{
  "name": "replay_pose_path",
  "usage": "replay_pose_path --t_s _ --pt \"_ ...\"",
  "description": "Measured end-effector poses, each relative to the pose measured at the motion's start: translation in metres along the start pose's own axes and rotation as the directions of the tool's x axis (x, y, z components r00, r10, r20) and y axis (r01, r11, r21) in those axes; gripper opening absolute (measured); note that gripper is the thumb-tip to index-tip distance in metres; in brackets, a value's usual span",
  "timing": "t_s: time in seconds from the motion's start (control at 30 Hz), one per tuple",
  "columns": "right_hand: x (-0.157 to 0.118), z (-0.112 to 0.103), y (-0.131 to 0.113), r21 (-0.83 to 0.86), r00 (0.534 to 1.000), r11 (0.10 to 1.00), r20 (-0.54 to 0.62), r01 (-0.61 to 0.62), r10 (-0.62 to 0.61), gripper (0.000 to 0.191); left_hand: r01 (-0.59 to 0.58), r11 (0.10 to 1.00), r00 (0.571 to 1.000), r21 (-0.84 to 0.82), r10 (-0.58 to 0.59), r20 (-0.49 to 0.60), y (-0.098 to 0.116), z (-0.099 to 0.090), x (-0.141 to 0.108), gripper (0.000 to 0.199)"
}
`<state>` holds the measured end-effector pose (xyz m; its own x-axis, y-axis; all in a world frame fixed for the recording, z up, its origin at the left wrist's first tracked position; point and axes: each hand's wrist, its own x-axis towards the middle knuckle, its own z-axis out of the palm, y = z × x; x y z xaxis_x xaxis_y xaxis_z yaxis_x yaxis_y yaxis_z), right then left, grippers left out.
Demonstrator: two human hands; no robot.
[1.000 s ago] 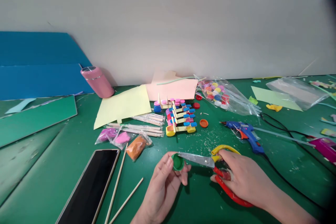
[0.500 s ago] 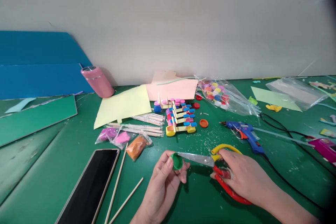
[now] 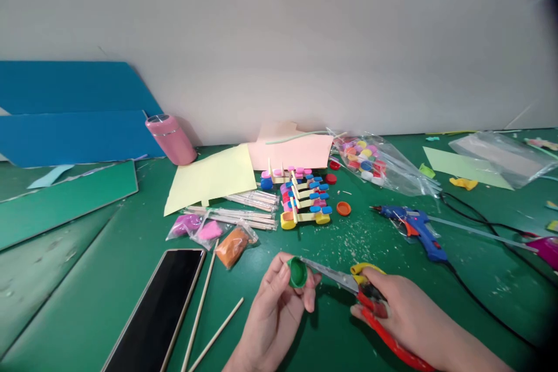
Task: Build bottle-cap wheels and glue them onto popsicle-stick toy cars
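Note:
My left hand (image 3: 279,305) pinches a small green bottle cap (image 3: 298,273), its hollow side turned up toward me. In my right hand (image 3: 396,308) is a pair of scissors (image 3: 333,276) with yellow and red handles. The blade tips touch or nearly touch the upper rim of the cap; I cannot tell whether they bite into it. Behind my hands stand several small constructions (image 3: 305,200) of sticks and coloured caps. An orange cap (image 3: 343,208) lies to their right, hollow side up.
A blue glue gun (image 3: 412,226) lies at right, its black cord trailing forward. A phone (image 3: 157,308), wooden sticks (image 3: 218,331) and bagged orange clay (image 3: 232,247) lie at left. Behind are a pink bottle (image 3: 171,139), paper sheets (image 3: 213,180) and a bag of caps (image 3: 375,160).
The view has shifted slightly, so everything sits a little further right. The scissors have tilted, with their handles closer together, and the blades stay at the cap's rim.

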<state>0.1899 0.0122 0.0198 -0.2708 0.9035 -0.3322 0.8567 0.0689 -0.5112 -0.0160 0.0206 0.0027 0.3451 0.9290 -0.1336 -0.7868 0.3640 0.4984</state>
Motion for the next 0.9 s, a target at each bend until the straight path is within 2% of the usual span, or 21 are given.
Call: replay_pose_path --t_s 0.13,0.23,0.4,0.6,0.73,0.83,0.9 --pt "-0.002 0.0 -0.006 0.101 0.997 0.994 0.071 -0.029 0.022 0.02 -0.005 1.0 1.0 0.002 0.005 0.011 0.0 0.0 -0.001 0.022" --pt "-0.003 -0.001 -0.008 0.17 0.996 0.985 0.082 -0.034 0.02 0.02 -0.015 1.0 1.0 0.004 0.015 0.019 0.001 0.0 -0.002 0.024" --pt "-0.004 -0.001 -0.009 0.289 0.998 0.957 0.064 -0.028 0.01 0.02 -0.018 1.0 0.999 -0.003 0.018 0.028 0.001 0.002 -0.002 0.026" --pt "-0.007 0.012 -0.001 0.394 0.999 0.918 0.019 -0.046 0.042 0.029 -0.037 0.999 0.998 -0.01 0.038 0.047 0.001 0.003 -0.002 0.025" --pt "-0.008 0.017 0.001 0.435 0.996 0.897 0.078 -0.08 0.05 0.033 -0.018 0.999 0.999 -0.028 0.019 0.039 0.002 0.003 -0.003 0.026" --pt "-0.006 0.014 0.002 0.419 0.983 0.906 0.179 -0.051 -0.028 0.034 0.012 0.999 0.999 -0.047 -0.011 0.035 0.003 0.003 -0.004 0.027" --pt "-0.005 0.008 0.001 0.377 0.981 0.926 0.185 -0.009 -0.066 0.033 0.021 0.998 0.999 -0.053 -0.02 0.026 0.004 0.002 -0.004 0.027"
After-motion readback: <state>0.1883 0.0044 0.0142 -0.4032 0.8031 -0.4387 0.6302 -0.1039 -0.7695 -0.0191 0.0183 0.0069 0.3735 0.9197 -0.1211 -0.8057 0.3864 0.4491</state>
